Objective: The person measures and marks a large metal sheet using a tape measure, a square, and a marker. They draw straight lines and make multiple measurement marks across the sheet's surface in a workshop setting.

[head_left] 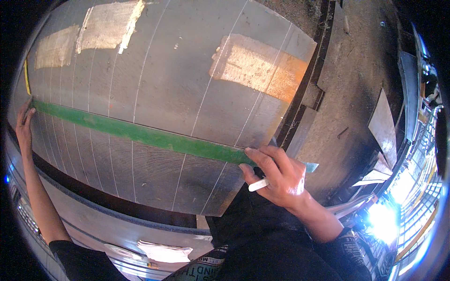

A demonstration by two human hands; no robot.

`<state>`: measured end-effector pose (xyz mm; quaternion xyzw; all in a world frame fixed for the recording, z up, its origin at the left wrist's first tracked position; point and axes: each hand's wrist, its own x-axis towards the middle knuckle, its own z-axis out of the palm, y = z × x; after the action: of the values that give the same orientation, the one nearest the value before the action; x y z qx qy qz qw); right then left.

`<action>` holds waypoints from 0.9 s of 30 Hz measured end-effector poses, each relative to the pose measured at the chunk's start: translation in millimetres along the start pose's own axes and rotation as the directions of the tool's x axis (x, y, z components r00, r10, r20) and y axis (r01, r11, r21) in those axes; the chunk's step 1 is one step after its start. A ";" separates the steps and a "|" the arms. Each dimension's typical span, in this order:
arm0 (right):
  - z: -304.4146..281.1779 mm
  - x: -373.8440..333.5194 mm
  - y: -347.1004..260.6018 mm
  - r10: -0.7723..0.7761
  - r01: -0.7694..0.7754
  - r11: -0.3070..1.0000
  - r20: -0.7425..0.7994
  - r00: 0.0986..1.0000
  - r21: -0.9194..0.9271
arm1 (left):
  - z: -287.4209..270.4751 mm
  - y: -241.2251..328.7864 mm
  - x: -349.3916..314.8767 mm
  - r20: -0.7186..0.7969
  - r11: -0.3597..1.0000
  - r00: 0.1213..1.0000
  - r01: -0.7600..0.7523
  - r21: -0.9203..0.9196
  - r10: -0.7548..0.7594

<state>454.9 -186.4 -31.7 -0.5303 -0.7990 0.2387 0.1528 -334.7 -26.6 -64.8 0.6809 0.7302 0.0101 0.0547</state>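
Rested the left hand on the left end of a long green strip, fingertips touching its edge; could not tell whether pinching or merely pressing. Set the right hand near the strip's other end, thumb and forefinger spread apart across its width, other fingers bent. Held a white stick in that same hand — gripped beside the thumb, tip pointing left and slightly down. Saw the strip lying flat across a grey metal sheet, slanting down to the right and reaching past the sheet's right edge. Noted thin white lines on both sides of the strip, plus a rough, orange-tinged patch above it. Spotted a narrow yellow strip just beyond the left fingertips. Noticed pale metal pieces over brown ground — well apart, off to the right.
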 end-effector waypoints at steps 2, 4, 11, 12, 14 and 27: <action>-1.9 1.6 -3.3 0.027 -0.027 1.000 0.005 1.000 -0.001 | -1.2 1.5 0.6 0.010 1.000 1.000 -0.015 -0.010 0.015; -6.0 1.3 -5.6 0.044 -0.044 0.999 0.017 0.999 -0.021 | -3.1 6.8 5.1 -0.011 1.000 1.000 -0.007 0.020 0.008; -5.6 -0.6 -12.1 0.094 -0.091 0.995 0.064 0.993 -0.045 | -2.7 17.3 2.0 -0.020 0.996 0.998 -0.053 0.069 0.054; -7.3 0.1 -13.5 0.111 -0.106 0.993 0.090 0.990 -0.059 | -6.0 12.6 -2.9 -0.007 0.996 0.997 -0.081 0.044 0.082; -11.1 3.9 -18.5 0.127 -0.116 0.990 0.134 0.983 -0.084 | -9.8 9.6 -14.5 0.009 0.995 0.995 -0.103 0.007 0.103; -5.2 -15.7 -22.3 0.140 -0.115 0.973 0.112 0.984 -0.200 | -27.2 154.6 -24.2 -0.137 0.985 0.990 -0.049 -0.165 0.026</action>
<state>446.3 -206.9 -15.1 -0.5767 -0.7907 0.2025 0.0345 -182.1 -37.9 -22.4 0.6852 0.7160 0.1185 0.0623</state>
